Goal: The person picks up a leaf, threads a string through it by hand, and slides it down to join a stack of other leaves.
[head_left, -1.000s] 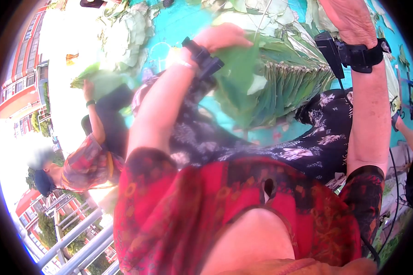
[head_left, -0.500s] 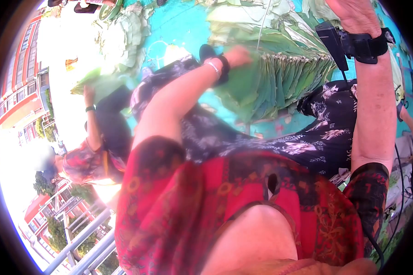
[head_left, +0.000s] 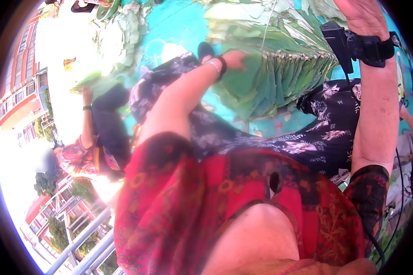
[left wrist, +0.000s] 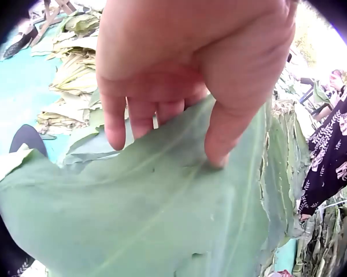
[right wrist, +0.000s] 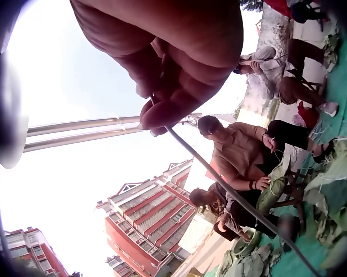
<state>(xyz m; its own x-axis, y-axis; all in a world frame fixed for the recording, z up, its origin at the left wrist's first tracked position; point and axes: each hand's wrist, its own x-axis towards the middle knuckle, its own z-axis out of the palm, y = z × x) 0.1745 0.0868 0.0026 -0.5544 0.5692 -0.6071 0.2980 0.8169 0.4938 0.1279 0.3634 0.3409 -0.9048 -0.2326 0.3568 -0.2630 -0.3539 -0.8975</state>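
- Closest to you is your red patterned top (head_left: 243, 192), and past it the dark floral cloth (head_left: 316, 142) lies over your lap.
- Your left hand (left wrist: 185, 57) reaches forward and pinches a broad green leaf (left wrist: 150, 213) at its upper edge. The thumb (left wrist: 225, 135) presses on the near face, while the other fingers (left wrist: 114, 124) lie close together and hook behind the edge.
- That leaf hangs from your grip in front of your knees, just beside the row of strung leaves (head_left: 289, 73) and partly over it.
- Your right hand (right wrist: 167, 63) is raised well to the right of the row, with a black wrist camera (head_left: 353, 46) strapped below it. Its fingertips are bunched together and pinch the end of a thin grey rod (right wrist: 231, 193), which slants away and down from them.
- Under the leaves is a teal ground sheet (head_left: 179, 27).
- Farther off on the sheet sit heaps of pale green leaves (head_left: 124, 36).
- To your left, another seated person (head_left: 96, 142) holds up a leaf.
- Beyond them are a metal railing (head_left: 78, 243) and a red building (head_left: 18, 87) against a bright sky.
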